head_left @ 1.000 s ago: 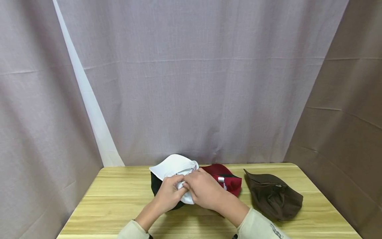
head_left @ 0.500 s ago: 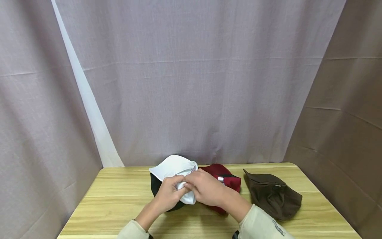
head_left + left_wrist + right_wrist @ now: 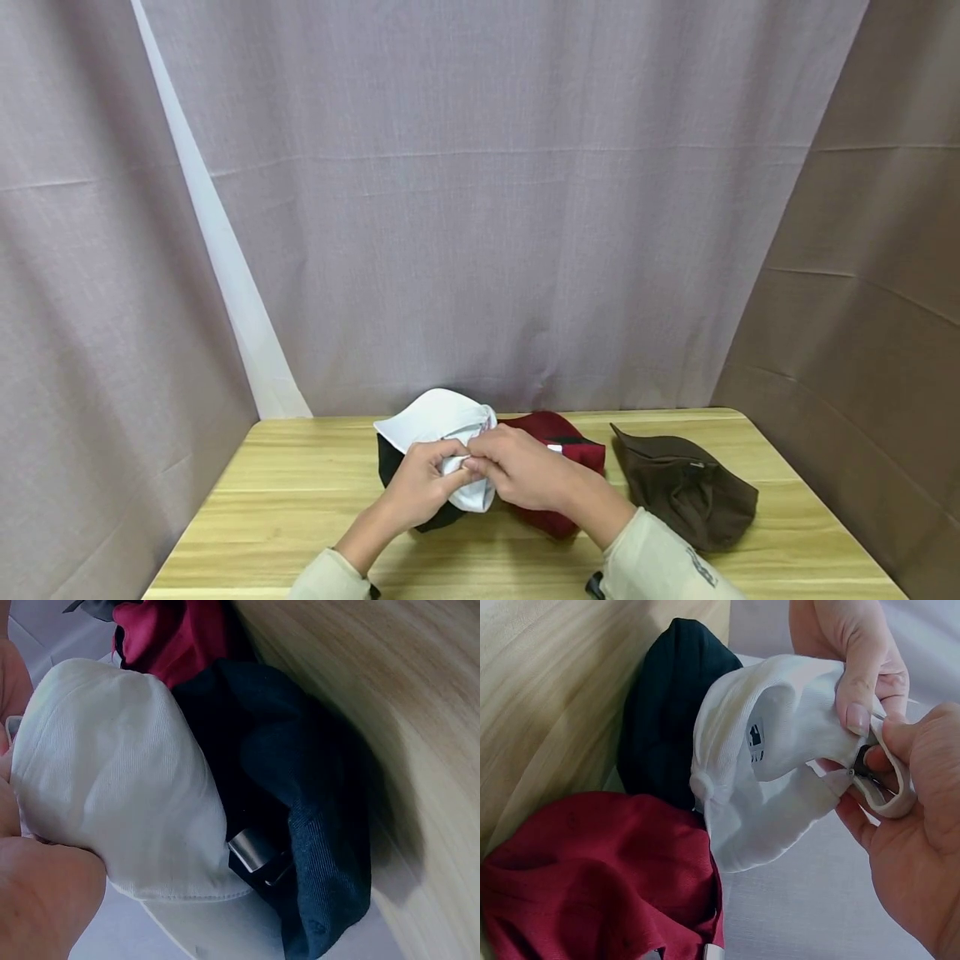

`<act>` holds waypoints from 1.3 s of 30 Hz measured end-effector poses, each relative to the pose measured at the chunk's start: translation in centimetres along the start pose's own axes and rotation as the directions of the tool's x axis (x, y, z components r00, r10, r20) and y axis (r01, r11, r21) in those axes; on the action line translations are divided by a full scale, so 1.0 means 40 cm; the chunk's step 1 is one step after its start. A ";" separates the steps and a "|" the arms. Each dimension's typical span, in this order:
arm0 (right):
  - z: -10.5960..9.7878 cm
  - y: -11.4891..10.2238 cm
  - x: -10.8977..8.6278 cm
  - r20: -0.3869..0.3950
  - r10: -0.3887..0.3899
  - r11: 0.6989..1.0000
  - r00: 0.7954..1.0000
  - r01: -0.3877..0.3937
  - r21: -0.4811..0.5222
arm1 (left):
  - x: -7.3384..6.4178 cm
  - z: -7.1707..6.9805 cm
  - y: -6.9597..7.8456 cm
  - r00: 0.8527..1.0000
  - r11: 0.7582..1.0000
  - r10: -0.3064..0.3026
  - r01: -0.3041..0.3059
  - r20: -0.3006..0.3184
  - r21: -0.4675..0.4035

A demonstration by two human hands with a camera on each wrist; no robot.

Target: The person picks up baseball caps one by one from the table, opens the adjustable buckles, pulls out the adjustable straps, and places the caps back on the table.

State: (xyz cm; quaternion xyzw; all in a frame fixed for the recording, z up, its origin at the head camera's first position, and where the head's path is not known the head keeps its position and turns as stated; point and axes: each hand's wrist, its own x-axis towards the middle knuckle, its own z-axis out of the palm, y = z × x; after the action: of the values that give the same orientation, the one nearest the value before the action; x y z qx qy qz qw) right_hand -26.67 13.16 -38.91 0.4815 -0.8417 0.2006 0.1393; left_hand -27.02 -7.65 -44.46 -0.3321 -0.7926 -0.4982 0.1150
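White cap (image 3: 799, 720): held at rear, brim (image 3: 429, 414) aimed fwd-L of grip
Back edge (image 3: 841, 746): pinched by L hand (image 3: 415, 492)
Strap (image 3: 901, 804): clamped by R hand (image 3: 532, 475), just R of L pinch
Nearer hand: neither, abt. equal

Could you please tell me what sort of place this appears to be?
Probably a curtained-off work or filming booth: plain greyish curtains hang behind and beside a wood-grain table, where a brown cap lies.

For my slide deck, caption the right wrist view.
Left hand and right hand hold a white cap near its strap, beside a dark cap and red cap.
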 end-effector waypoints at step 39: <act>0.002 -0.025 0.003 -0.037 0.097 0.993 0.995 -0.099 -0.068 | 0.000 0.007 0.009 0.995 0.996 -0.073 0.069 -0.075 -0.052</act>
State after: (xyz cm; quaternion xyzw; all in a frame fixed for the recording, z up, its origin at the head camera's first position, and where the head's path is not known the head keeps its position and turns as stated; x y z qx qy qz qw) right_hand -25.89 12.58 -38.71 0.4311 -0.8683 0.1858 0.1603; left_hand -26.77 -7.31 -44.33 -0.2871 -0.7863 -0.5339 0.1196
